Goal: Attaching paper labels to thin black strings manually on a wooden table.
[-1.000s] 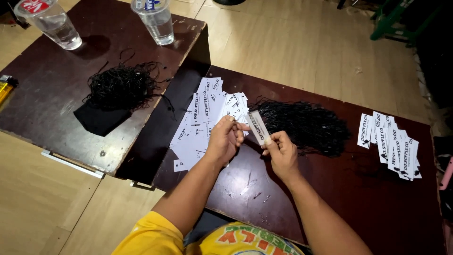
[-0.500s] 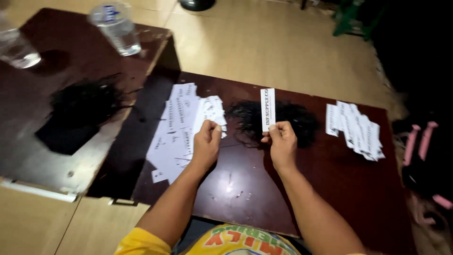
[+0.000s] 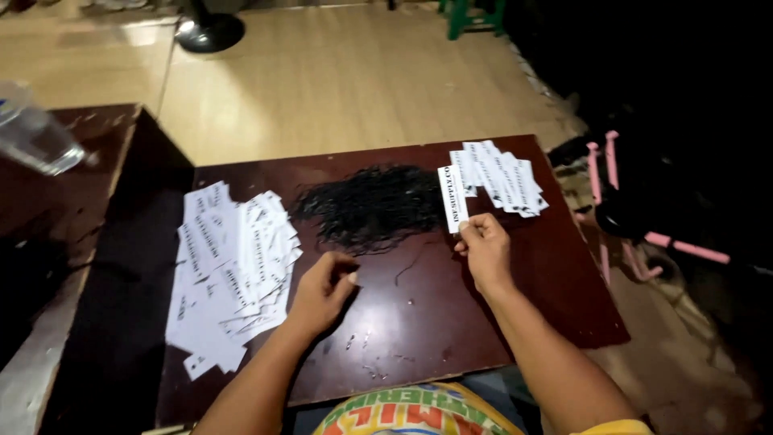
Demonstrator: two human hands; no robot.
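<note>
Right hand (image 3: 485,251) pinched one white paper tag (image 3: 452,199) by its lower end near the tag stack (image 3: 501,177); left hand (image 3: 322,292), loosely curled and empty, rested by the black strings (image 3: 370,208); laying it flat and aligned seemed best.

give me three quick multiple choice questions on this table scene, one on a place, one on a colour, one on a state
1. Where does the pile of strings lie?
A. between the two heaps of paper tags
B. on the floor
C. under the bottle

2. What colour are the strings?
A. white
B. black
C. pink

3. What is the right hand doing?
A. resting flat and empty
B. pinching one paper tag
C. gripping the bottle

Answers:
1 A, the big tag heap is left of it and the small tag heap right.
2 B, they show dark against the brown table.
3 B, the fingertips close on the tag's lower end.
</note>
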